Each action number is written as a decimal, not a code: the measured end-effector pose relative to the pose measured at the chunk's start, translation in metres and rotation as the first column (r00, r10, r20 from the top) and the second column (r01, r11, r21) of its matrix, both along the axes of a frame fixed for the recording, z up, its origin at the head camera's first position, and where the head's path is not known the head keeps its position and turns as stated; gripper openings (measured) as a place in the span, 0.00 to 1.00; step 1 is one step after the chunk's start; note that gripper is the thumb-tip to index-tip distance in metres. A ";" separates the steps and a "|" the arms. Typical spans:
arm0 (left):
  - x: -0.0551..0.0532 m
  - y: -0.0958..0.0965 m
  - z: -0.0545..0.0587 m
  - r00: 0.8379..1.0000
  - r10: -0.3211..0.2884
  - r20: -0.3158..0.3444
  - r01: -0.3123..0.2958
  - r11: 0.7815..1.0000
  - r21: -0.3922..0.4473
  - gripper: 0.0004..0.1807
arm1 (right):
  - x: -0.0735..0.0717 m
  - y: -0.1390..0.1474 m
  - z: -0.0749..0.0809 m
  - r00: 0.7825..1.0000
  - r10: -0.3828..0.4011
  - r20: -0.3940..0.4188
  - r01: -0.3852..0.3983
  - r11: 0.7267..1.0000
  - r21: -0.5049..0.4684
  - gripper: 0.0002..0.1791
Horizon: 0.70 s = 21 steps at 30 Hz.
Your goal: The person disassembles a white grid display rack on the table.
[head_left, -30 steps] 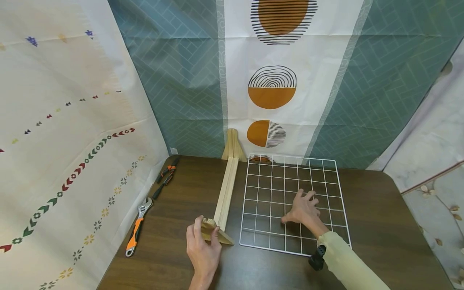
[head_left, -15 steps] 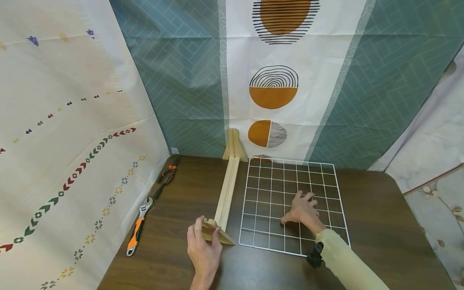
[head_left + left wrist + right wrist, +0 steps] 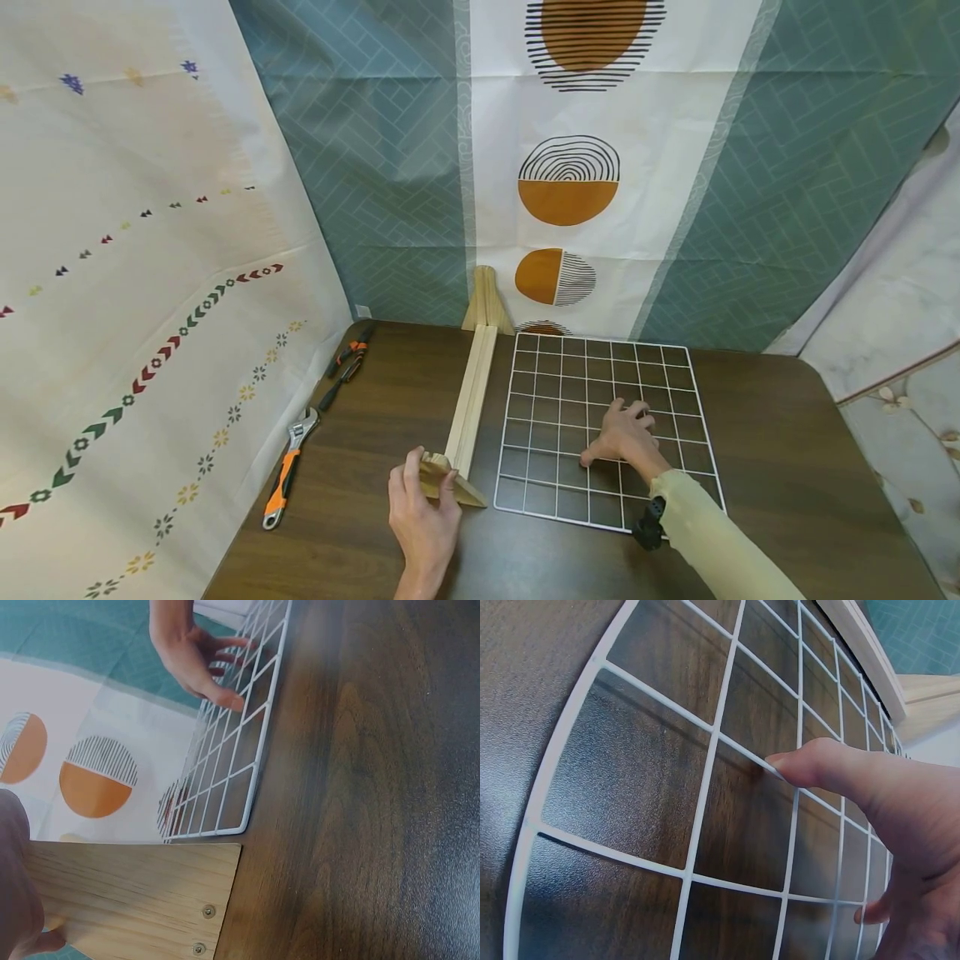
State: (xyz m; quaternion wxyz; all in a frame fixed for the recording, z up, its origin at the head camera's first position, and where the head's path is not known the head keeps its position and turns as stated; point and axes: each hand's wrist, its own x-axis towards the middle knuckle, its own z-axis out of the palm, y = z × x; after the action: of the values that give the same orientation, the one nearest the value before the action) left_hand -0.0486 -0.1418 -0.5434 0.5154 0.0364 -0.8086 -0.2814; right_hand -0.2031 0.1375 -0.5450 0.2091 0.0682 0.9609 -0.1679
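Note:
A pale wooden stand (image 3: 471, 392) lies front to back on the table, a long bar between two upright end pieces. My left hand (image 3: 426, 517) grips the near end piece (image 3: 450, 483), thumb on its right side and fingers over its left edge. Two screws show in that end piece (image 3: 135, 892) in the left wrist view. Right of the stand is a white wire grid panel (image 3: 558, 450). My right hand (image 3: 624, 435) holds the grid near its middle, fingers spread and bent onto the wires. Its thumb (image 3: 817, 761) meets a wire in the right wrist view.
Along the left side of the dark wood table (image 3: 352, 533) lie an adjustable wrench (image 3: 285, 471) with an orange and black handle and, farther back, black and orange hand tools (image 3: 348, 358). Patterned cloth (image 3: 390, 167) hangs behind the table and at both sides.
The far edge of the wire grid has sunk a little toward the table, with my right hand still on it. My left hand keeps its grip on the stand's near end piece.

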 end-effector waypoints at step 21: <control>0.000 -0.001 -0.001 1.000 -0.007 0.003 0.007 1.000 -0.005 0.30 | -0.009 0.000 -0.002 0.998 0.039 0.043 -0.040 0.999 0.023 0.77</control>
State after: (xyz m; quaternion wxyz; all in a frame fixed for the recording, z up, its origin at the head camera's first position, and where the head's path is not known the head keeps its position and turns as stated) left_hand -0.0484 -0.1424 -0.5443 0.5134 0.0327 -0.8101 -0.2813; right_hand -0.2118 0.1380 -0.5467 0.2318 0.0554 0.9594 -0.1506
